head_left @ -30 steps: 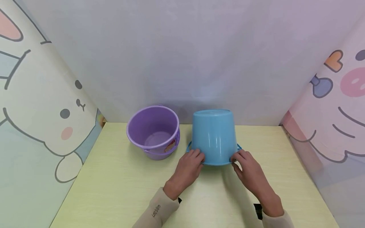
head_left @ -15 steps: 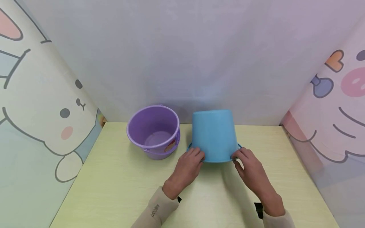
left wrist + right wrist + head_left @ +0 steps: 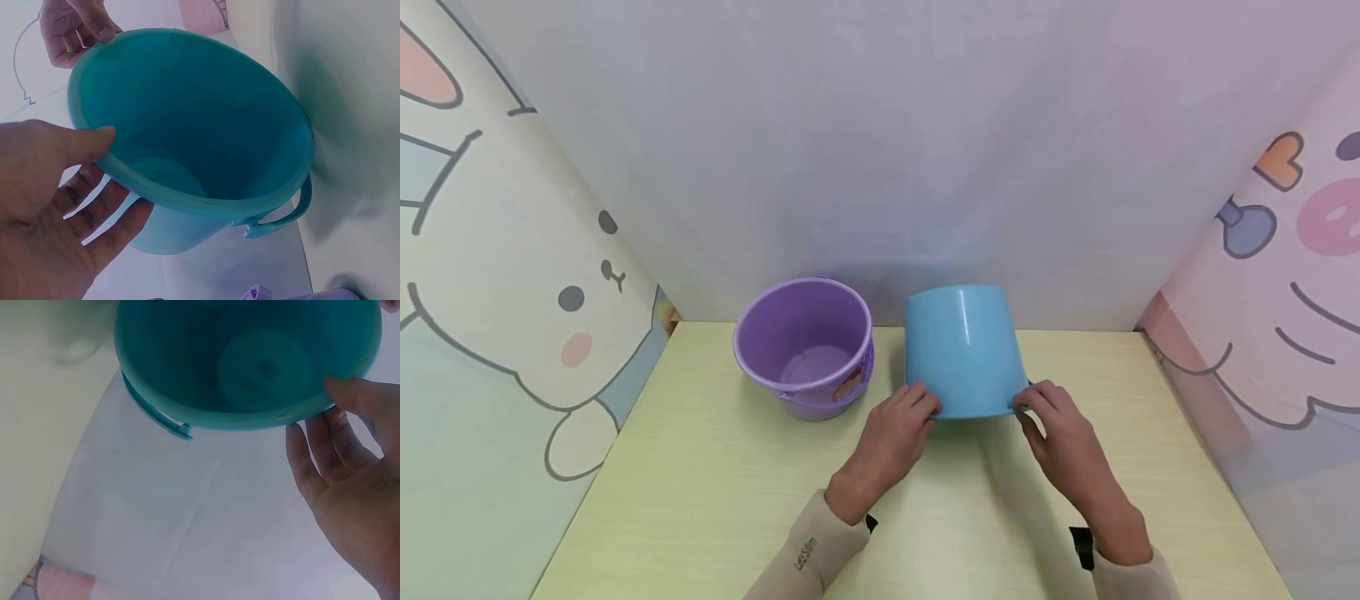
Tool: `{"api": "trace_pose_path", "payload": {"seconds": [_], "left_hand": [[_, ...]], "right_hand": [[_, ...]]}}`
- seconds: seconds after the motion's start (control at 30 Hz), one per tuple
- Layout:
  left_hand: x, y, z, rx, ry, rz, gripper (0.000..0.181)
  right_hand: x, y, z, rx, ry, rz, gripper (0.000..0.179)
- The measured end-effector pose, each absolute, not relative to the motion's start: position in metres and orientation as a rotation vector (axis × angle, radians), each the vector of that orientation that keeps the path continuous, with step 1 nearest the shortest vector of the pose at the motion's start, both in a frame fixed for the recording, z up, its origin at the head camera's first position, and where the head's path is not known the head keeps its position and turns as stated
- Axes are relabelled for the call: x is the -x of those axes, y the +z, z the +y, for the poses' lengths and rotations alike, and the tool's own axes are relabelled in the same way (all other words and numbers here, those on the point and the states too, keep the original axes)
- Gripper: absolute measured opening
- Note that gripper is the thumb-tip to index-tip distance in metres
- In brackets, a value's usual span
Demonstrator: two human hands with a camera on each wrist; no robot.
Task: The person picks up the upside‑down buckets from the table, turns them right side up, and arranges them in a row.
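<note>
A light blue bucket (image 3: pixel 962 350) is tipped over, its base up and away and its near rim raised toward me. My left hand (image 3: pixel 891 437) pinches the near rim at its left, thumb inside and fingers outside, as the left wrist view shows. At the rim's right, my right hand (image 3: pixel 1067 446) pinches in the same manner. The hollow inside of the bucket (image 3: pixel 206 106) faces the left wrist camera, and its blue handle (image 3: pixel 284 219) hangs at the side. To the left stands an upright purple bucket (image 3: pixel 805 333), with nothing touching it.
Both buckets are near the back edge of a pale wooden table (image 3: pixel 700 483). Close behind rises a plain light curtain (image 3: pixel 880 167). Side panels with a cartoon rabbit (image 3: pixel 535 275) and a cartoon pig (image 3: pixel 1285 292) flank the table.
The blue bucket's near rim has risen, so it tips further back and its flat base no longer shows in the head view. Both hands moved up slightly with the rim.
</note>
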State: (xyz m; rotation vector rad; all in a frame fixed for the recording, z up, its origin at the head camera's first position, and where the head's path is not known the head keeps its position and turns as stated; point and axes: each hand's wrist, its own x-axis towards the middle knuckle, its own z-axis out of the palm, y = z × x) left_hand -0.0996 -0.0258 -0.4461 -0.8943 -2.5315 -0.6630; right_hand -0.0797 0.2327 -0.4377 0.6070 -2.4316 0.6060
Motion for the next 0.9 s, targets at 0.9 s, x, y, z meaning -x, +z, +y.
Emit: {"api": "trace_pose_path", "payload": {"seconds": [0.9], "left_hand": [[0.106,-0.431,-0.027,0.885,-0.851,-2.494,0.02]], "right_hand": [[0.09,-0.426,0.235,-0.586,0.6,-2.415,0.041]]}}
